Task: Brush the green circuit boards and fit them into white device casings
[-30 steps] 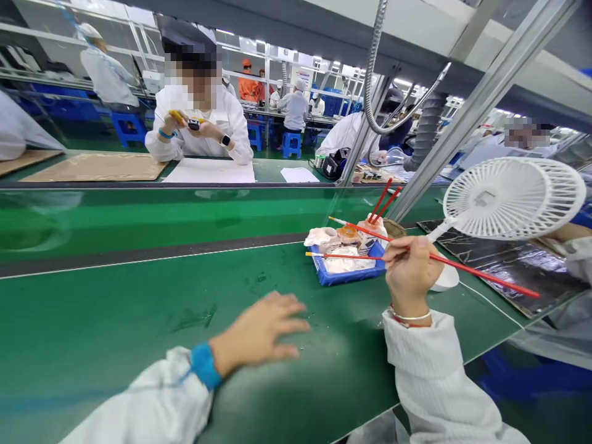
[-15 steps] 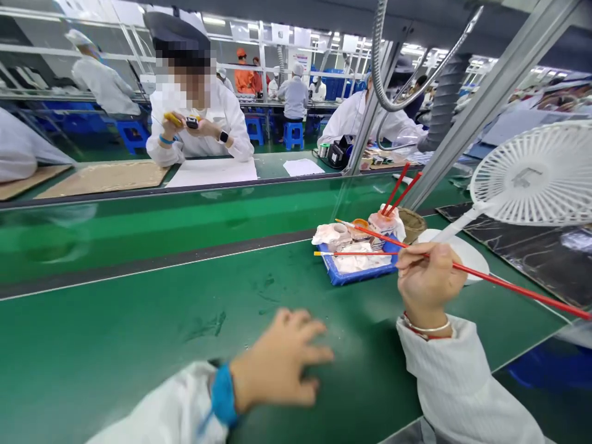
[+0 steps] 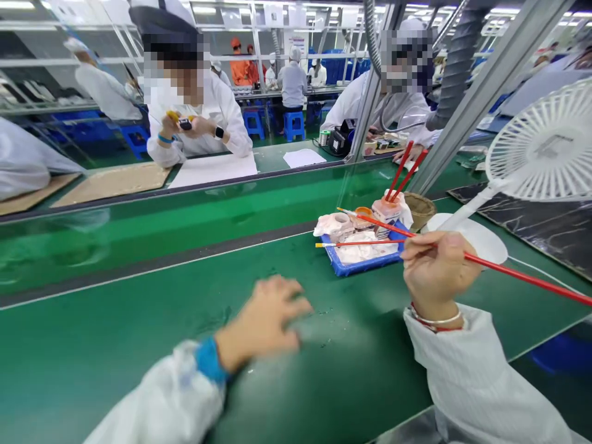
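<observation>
My right hand (image 3: 439,271) is closed around a long red paintbrush (image 3: 513,271), whose tip points left over a blue tray (image 3: 365,266). A second red brush (image 3: 365,243) lies across the tray, its far end hidden behind my fingers. White crumpled tissue (image 3: 363,250) and small jars fill the tray. More red brushes (image 3: 400,172) stand in a pinkish jar (image 3: 386,209) at its back. My left hand (image 3: 263,314), slightly blurred, hovers over or brushes the green table (image 3: 319,376). Its fingers are spread and hold nothing.
A white fan (image 3: 546,145) rises at the right beside a white round dish (image 3: 485,240) and a brown pot (image 3: 419,209). A metal post (image 3: 485,92) slants above them. Beyond the green belt (image 3: 208,213), a co-worker (image 3: 198,117) holds a small device.
My left hand has moved away from me and a little left over the table, fingers still spread. My right hand keeps the paintbrush, nearly in place. The view has shifted slightly.
</observation>
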Action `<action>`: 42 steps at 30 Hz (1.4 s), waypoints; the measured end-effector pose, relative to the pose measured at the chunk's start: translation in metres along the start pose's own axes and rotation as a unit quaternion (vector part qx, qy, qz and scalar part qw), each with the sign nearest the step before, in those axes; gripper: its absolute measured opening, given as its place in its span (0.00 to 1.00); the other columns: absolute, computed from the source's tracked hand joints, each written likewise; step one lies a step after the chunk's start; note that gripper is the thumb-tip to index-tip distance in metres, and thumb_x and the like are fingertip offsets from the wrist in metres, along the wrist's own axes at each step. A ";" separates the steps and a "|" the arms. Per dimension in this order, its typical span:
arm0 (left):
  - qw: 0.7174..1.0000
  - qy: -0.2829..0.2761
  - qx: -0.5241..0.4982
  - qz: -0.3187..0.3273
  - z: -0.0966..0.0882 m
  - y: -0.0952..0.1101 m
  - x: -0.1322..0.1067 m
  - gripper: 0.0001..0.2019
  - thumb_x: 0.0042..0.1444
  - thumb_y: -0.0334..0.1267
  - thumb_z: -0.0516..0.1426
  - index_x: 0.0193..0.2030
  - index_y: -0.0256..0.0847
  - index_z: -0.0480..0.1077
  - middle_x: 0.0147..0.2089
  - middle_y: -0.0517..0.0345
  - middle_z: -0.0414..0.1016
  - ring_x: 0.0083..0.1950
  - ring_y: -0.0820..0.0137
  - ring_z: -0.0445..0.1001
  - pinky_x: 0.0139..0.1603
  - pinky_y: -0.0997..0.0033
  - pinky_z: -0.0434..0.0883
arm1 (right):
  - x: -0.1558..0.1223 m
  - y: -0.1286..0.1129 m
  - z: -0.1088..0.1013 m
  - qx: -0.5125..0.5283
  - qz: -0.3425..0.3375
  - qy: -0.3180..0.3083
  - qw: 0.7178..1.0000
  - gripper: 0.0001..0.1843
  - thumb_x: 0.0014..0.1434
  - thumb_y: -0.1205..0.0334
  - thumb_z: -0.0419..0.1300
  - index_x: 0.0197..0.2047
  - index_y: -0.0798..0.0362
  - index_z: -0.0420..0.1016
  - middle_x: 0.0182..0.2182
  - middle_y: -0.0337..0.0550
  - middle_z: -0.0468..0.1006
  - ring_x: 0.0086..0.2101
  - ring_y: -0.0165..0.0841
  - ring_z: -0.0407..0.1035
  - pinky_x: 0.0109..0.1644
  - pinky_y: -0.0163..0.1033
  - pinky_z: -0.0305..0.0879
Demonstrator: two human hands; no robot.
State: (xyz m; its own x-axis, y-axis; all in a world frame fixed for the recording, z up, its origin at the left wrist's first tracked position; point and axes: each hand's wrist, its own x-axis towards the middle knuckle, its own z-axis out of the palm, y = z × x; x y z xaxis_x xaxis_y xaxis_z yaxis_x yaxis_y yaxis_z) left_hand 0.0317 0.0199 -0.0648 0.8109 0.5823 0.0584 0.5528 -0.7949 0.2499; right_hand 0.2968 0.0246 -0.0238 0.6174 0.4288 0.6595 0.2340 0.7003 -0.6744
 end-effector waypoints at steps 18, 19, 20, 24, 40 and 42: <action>0.964 0.107 0.083 -0.229 -0.011 -0.093 0.009 0.23 0.58 0.52 0.47 0.54 0.43 0.67 0.56 0.45 0.66 0.57 0.55 0.64 0.55 0.52 0.61 | -0.005 -0.009 -0.005 -0.030 -0.028 -0.025 0.999 0.16 0.58 0.59 0.52 0.24 0.53 0.75 0.13 0.35 0.70 0.13 0.26 0.63 0.13 0.32 0.56; 0.948 0.127 0.096 -0.277 -0.018 -0.116 0.004 0.22 0.58 0.50 0.48 0.53 0.43 0.69 0.55 0.45 0.67 0.56 0.55 0.64 0.55 0.53 0.62 | -0.004 -0.009 -0.005 -0.027 -0.027 -0.016 0.999 0.16 0.58 0.60 0.52 0.24 0.53 0.75 0.12 0.35 0.69 0.13 0.26 0.62 0.14 0.32 0.56; 0.929 0.165 0.108 -0.315 -0.024 -0.133 -0.003 0.21 0.57 0.49 0.48 0.52 0.42 0.70 0.55 0.46 0.67 0.56 0.55 0.64 0.56 0.53 0.61 | -0.003 -0.009 -0.005 -0.023 -0.025 -0.010 0.999 0.16 0.58 0.60 0.52 0.23 0.53 0.75 0.12 0.35 0.69 0.13 0.26 0.62 0.14 0.32 0.56; 0.893 0.242 0.136 -0.355 -0.033 -0.151 -0.029 0.22 0.58 0.45 0.47 0.53 0.36 0.68 0.58 0.42 0.64 0.60 0.57 0.62 0.60 0.56 0.59 | 0.000 -0.006 -0.006 -0.019 -0.019 -0.002 1.000 0.16 0.57 0.59 0.53 0.22 0.53 0.75 0.11 0.36 0.68 0.12 0.27 0.62 0.12 0.32 0.54; 0.983 -0.112 -0.032 0.141 -0.034 -0.004 0.061 0.31 0.56 0.58 0.48 0.65 0.54 0.50 0.70 0.54 0.47 0.70 0.54 0.40 0.63 0.40 0.40 | -0.007 -0.005 -0.010 -0.018 -0.018 -0.017 1.000 0.16 0.58 0.59 0.54 0.23 0.54 0.76 0.12 0.36 0.69 0.13 0.27 0.62 0.13 0.32 0.56; 0.999 -0.030 0.006 0.014 -0.042 -0.027 0.048 0.30 0.58 0.56 0.46 0.66 0.51 0.49 0.71 0.52 0.43 0.70 0.52 0.37 0.62 0.37 0.38 | -0.008 -0.004 -0.010 -0.019 0.000 -0.018 1.000 0.16 0.58 0.58 0.54 0.23 0.54 0.76 0.12 0.36 0.69 0.13 0.27 0.62 0.13 0.32 0.55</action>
State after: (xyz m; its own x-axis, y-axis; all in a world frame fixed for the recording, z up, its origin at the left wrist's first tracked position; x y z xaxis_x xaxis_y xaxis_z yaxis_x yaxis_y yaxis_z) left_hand 0.0480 0.0762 -0.0283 0.8353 0.5497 0.0078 0.5324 -0.8125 0.2375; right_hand 0.2989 0.0124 -0.0298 0.5899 0.4499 0.6705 0.2620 0.6788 -0.6860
